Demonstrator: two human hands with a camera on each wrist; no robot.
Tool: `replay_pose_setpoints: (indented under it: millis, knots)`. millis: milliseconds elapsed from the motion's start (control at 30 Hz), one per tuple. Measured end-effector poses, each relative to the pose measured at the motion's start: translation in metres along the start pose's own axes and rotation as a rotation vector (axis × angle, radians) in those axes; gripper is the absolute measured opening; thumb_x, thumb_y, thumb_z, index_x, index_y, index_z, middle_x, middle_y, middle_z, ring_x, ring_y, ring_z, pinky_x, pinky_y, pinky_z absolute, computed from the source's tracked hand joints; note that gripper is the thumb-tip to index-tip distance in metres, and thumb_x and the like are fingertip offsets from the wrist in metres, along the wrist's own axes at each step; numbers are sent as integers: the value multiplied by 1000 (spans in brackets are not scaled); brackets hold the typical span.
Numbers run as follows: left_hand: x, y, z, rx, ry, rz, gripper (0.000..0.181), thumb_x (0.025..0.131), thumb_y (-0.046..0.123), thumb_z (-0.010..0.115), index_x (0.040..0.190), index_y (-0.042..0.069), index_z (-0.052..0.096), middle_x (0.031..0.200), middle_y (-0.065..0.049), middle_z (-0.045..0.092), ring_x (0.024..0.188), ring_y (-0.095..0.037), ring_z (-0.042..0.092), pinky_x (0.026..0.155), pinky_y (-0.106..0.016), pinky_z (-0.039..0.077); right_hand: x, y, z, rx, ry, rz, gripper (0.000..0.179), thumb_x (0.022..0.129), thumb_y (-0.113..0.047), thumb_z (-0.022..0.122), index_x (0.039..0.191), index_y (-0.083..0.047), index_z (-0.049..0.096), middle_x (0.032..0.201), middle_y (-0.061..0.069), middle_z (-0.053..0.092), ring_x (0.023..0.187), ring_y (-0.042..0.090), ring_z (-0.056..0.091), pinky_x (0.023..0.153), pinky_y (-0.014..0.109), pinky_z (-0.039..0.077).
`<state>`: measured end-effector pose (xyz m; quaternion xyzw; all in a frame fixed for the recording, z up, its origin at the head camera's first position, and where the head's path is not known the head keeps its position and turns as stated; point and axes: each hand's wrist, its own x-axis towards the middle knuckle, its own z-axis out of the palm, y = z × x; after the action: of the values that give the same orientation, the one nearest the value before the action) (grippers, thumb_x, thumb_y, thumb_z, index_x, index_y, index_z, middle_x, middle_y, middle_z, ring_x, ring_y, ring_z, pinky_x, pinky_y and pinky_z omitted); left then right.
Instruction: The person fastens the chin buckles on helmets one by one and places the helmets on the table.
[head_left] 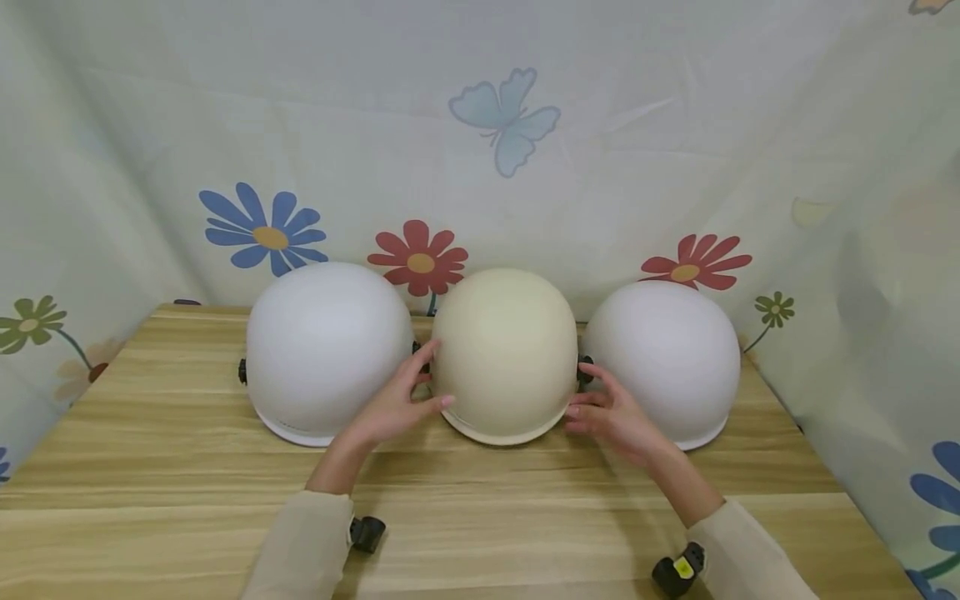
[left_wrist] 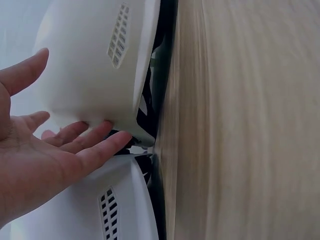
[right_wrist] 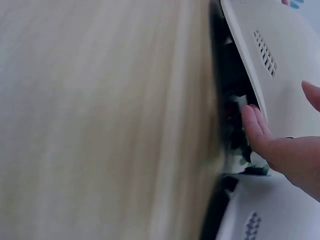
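A cream helmet (head_left: 504, 354) sits dome up between two white helmets. At its left side is my left hand (head_left: 397, 400), its fingers reaching into the narrow gap beside the left white helmet (head_left: 326, 350). The left wrist view shows this hand's fingers (left_wrist: 102, 147) extended near the cream shell, with the thumb spread away. My right hand (head_left: 611, 414) is at the cream helmet's right side, close to a black knob and the right white helmet (head_left: 667, 358). In the right wrist view, its fingertips (right_wrist: 252, 117) are at the cream rim; whether they reach beneath it I cannot tell.
All three helmets stand in a row at the back of a wood-grain table (head_left: 480, 517). A curtain (head_left: 337, 125) printed with flowers and a butterfly hangs behind them. Black devices are attached at both sleeves. Vent slots (left_wrist: 118, 35) show low on the cream shell.
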<state>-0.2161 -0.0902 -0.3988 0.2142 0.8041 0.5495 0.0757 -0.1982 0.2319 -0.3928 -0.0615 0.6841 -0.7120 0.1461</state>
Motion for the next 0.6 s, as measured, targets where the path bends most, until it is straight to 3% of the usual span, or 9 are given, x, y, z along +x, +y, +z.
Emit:
replay_pose_setpoints:
  millis: [167, 433, 600]
  knots:
    - [1, 2, -1, -9, 4, 29, 84, 87, 20, 64, 148, 19, 7, 147, -20, 11, 125, -45, 31, 94, -60, 31, -3, -15, 8, 13, 40, -37, 70, 87, 13, 47, 143, -6, 11, 105, 16, 38, 85, 21, 57, 91, 53, 39]
    - [-1, 4, -3, -45, 23, 23, 86, 86, 17, 65, 148, 19, 5, 145, -21, 17, 122, -43, 35, 97, -57, 29, -8, -30, 20, 6, 38, -108, 68, 87, 13, 46, 143, -2, 10, 106, 16, 36, 84, 17, 58, 85, 38, 47]
    - [-2, 5, -4, -64, 6, 26, 87, 86, 20, 65, 148, 18, 3, 145, -22, 18, 123, -43, 35, 94, -51, 37, -9, -33, 22, 14, 56, -131, 69, 86, 15, 47, 143, -3, 11, 108, 17, 38, 87, 16, 58, 85, 37, 48]
